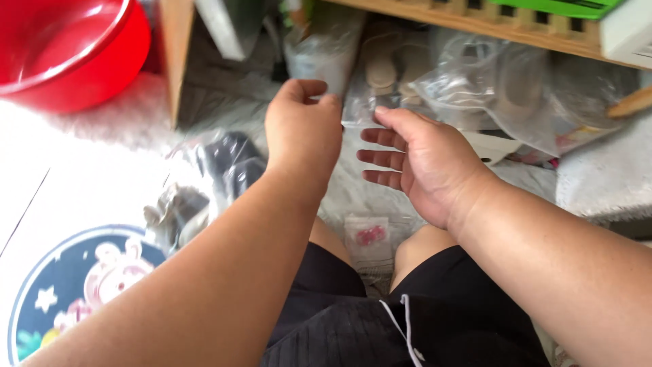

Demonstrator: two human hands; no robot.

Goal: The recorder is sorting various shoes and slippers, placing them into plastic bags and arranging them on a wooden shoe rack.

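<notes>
My left hand [302, 129] reaches forward with its fingers curled, pinching the near edge of a clear plastic bag [380, 75] that holds a pair of beige slippers under a wooden shelf [475, 24]. Beside it, my right hand [421, 163] is held palm inward with fingers apart. Its thumb tip touches the same bag's lower edge, and it grips nothing. A small clear pouch with pink pieces [370, 234] lies on the floor between my knees, below both hands.
A red plastic basin [68, 47] sits at the top left. A bag with dark shoes [227, 163] lies left of my arm. More clear bags with pale footwear [509, 88] crowd under the shelf. A round cartoon mat [75, 285] is at the lower left.
</notes>
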